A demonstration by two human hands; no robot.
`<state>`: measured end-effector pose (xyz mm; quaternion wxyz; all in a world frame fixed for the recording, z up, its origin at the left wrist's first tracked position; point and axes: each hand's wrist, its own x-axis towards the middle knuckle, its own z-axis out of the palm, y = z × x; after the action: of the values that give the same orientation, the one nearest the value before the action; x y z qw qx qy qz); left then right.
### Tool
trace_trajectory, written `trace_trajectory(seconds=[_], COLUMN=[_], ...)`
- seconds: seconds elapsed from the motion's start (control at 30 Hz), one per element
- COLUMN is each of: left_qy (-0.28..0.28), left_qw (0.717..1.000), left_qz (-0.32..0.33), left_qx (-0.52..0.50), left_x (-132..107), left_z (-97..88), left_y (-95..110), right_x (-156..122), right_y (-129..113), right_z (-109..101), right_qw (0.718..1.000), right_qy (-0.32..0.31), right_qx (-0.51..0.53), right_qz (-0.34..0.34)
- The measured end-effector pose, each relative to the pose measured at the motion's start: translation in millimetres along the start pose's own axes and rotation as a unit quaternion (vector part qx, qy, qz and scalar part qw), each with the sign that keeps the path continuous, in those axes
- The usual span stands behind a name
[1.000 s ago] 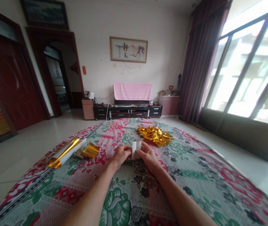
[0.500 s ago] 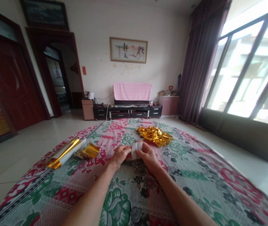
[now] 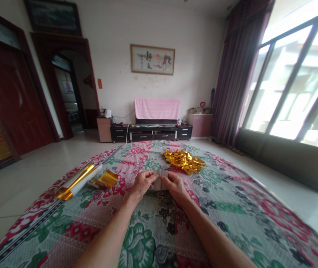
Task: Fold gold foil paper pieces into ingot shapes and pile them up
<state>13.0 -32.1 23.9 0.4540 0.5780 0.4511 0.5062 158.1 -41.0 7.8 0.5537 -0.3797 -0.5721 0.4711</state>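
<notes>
A small piece of paper (image 3: 159, 184), white on the side facing me, is held up between my two hands over the patterned cloth (image 3: 139, 242). A crease runs down its middle. My left hand (image 3: 144, 183) pinches its left edge between thumb and fingers. On the other side, my right hand (image 3: 175, 184) grips it with the thumb on the near face and the fingers mostly hidden behind. Beyond my right hand lies a heap of folded gold foil pieces (image 3: 184, 160).
To the left on the cloth rest a roll of gold foil paper (image 3: 78, 181) with a white back and a smaller curled gold foil piece (image 3: 105, 179). Past the cloth's far edge stands a low black TV cabinet (image 3: 153, 133), with a pink cloth (image 3: 157, 108) draped above it.
The white paper has tilted and dropped slightly, its face now darker. My right thumb has shifted up a little, and my left fingers have come closer to the paper's middle.
</notes>
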Motion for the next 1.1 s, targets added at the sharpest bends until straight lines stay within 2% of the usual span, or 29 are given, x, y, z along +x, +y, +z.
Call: trace_trajectory(seconds=[0.2, 0.47, 0.63, 0.83, 1.1], left_qy=[0.015, 0.024, 0.019, 0.04, -0.016], left_qw=[0.999, 0.999, 0.999, 0.996, 0.999], left_qz=[-0.022, -0.022, -0.022, 0.039, 0.04], left_qx=[-0.018, -0.015, -0.041, -0.066, -0.027], left_x=[0.0, 1.9, 1.8, 3.4, 2.3], left_z=[0.0, 0.2, 0.2, -1.4, -2.9], left_y=[-0.4, -3.3, -0.1, 3.1, -0.7], right_x=[-0.1, 0.3, -0.5, -2.1, -4.5], right_y=[-2.5, -2.2, -4.2, -6.9, -7.5], right_z=[0.3, -0.4, -0.2, 2.8, 0.1], right_qw=[0.999, 0.996, 0.996, 0.998, 0.999], right_qy=[0.043, 0.062, 0.078, 0.054, -0.017], right_qx=[0.005, -0.057, -0.044, -0.011, -0.036], right_qz=[-0.004, -0.016, -0.008, 0.005, 0.018])
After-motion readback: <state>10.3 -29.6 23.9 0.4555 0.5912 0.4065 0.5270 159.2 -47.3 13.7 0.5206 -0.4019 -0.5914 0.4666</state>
